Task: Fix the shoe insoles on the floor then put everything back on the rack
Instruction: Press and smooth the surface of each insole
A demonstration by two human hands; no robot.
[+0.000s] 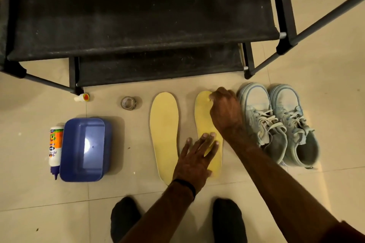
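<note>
Two yellow insoles lie side by side on the tiled floor: the left insole (pixel 164 134) is untouched, and the right insole (pixel 205 118) is under both hands. My left hand (pixel 197 156) lies flat with straight fingers on its heel half. My right hand (pixel 224 110) has its fingers curled at the toe end of that insole and seems to pinch its edge. A pair of light blue sneakers (pixel 278 124) stands just right of the insoles. The black shoe rack (pixel 138 45) fills the top of the view.
A blue plastic box (pixel 84 149) sits at the left with a glue bottle (pixel 55 150) lying beside it. A small tube (pixel 82 97) and a roll of clear tape (pixel 128 102) lie near the rack's foot. My two feet in dark socks (pixel 126 219) stand at the bottom.
</note>
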